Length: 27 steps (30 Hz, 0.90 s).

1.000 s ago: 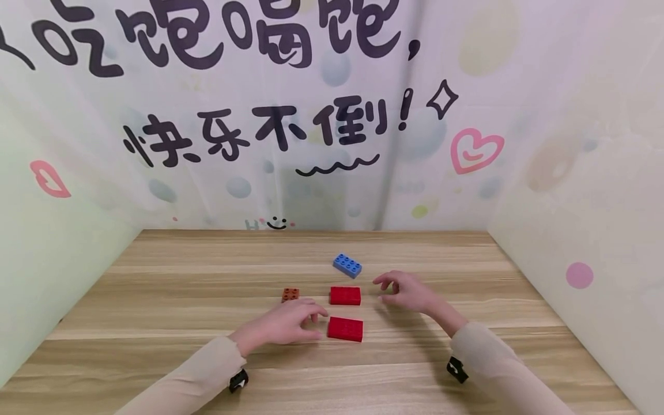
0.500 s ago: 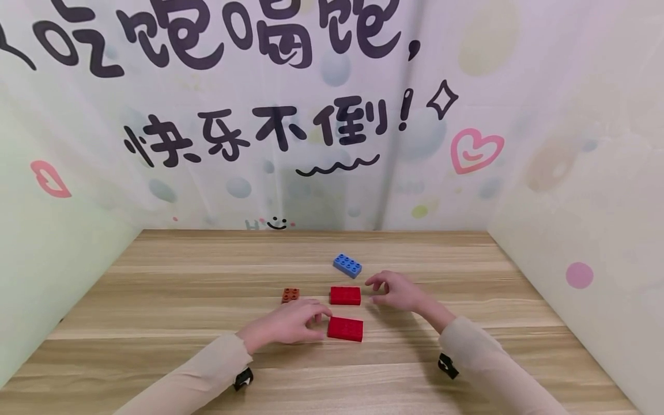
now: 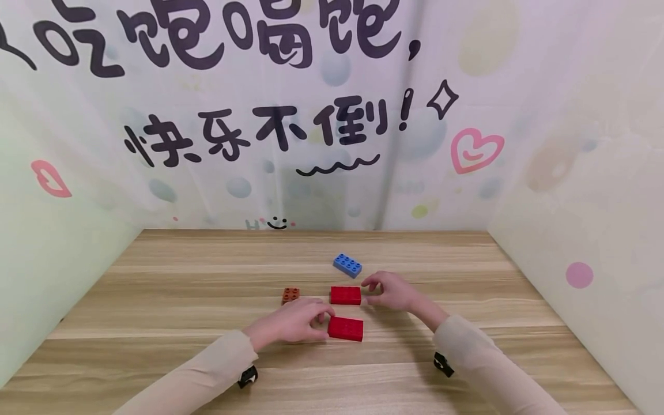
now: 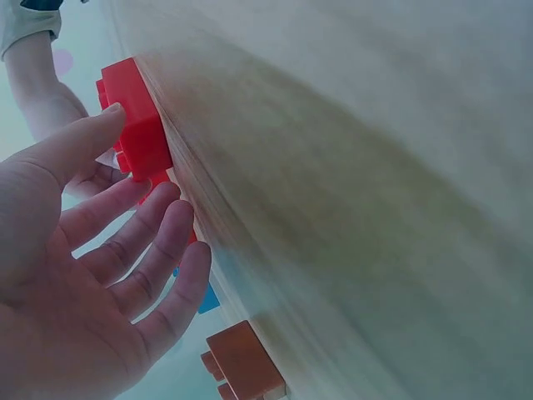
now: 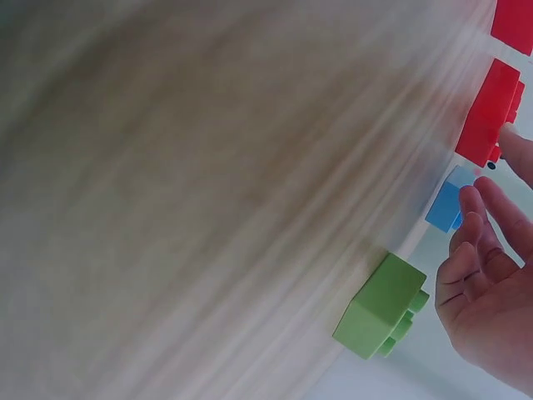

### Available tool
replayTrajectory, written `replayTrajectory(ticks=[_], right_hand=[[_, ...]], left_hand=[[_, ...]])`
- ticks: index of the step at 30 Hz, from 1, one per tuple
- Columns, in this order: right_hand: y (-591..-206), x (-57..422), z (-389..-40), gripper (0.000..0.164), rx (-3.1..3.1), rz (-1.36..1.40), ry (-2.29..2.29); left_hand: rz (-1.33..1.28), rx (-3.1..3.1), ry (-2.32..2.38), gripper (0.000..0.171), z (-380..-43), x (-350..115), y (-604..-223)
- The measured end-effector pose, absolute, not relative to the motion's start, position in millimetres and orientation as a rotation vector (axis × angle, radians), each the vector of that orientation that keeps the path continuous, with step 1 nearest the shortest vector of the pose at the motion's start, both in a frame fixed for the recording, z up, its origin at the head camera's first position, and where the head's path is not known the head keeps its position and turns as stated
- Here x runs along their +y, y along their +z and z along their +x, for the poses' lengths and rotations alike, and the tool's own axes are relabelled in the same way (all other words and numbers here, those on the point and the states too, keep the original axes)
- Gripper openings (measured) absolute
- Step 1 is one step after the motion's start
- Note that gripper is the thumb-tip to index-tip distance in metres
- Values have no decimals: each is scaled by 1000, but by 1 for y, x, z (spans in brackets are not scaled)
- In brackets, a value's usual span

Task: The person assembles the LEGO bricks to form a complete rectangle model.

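Observation:
Two red toy bricks lie one behind the other on the table. My left hand (image 3: 298, 321) is at the left end of the near red brick (image 3: 346, 329); in the left wrist view its thumb overlaps that brick (image 4: 137, 121) and the loosely bent fingers are spread. My right hand (image 3: 394, 291) is at the right end of the far red brick (image 3: 346, 295), thumb and index finger apart. In the right wrist view the thumb tip is right at this brick (image 5: 490, 117). Neither hand is closed round a brick.
A blue brick (image 3: 347, 265) with studs up lies behind the red ones. Left of them sits a small orange-brown brick (image 3: 291, 294), partly behind my left hand. A green brick (image 5: 381, 306) shows in the right wrist view, hidden in the head view. Curtained walls surround the wooden table (image 3: 207, 259).
My right hand has moved left to the far red brick. My left hand has shifted slightly right onto the end of the near red brick. The bricks have stayed in place.

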State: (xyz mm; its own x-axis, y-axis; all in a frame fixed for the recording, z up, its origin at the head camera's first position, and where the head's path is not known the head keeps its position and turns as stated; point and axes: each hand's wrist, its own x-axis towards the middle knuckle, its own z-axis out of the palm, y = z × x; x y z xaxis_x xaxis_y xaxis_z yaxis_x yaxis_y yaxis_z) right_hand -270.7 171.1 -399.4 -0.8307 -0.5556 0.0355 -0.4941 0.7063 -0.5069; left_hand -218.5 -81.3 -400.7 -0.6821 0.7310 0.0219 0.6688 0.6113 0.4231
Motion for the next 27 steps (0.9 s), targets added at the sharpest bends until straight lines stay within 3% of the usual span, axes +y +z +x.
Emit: replayTrajectory(ticks=[27], right_hand=[[-401, 160, -270, 29, 2825, -884, -717]], left_hand=[[1140, 2706, 598, 24, -218, -76, -398]])
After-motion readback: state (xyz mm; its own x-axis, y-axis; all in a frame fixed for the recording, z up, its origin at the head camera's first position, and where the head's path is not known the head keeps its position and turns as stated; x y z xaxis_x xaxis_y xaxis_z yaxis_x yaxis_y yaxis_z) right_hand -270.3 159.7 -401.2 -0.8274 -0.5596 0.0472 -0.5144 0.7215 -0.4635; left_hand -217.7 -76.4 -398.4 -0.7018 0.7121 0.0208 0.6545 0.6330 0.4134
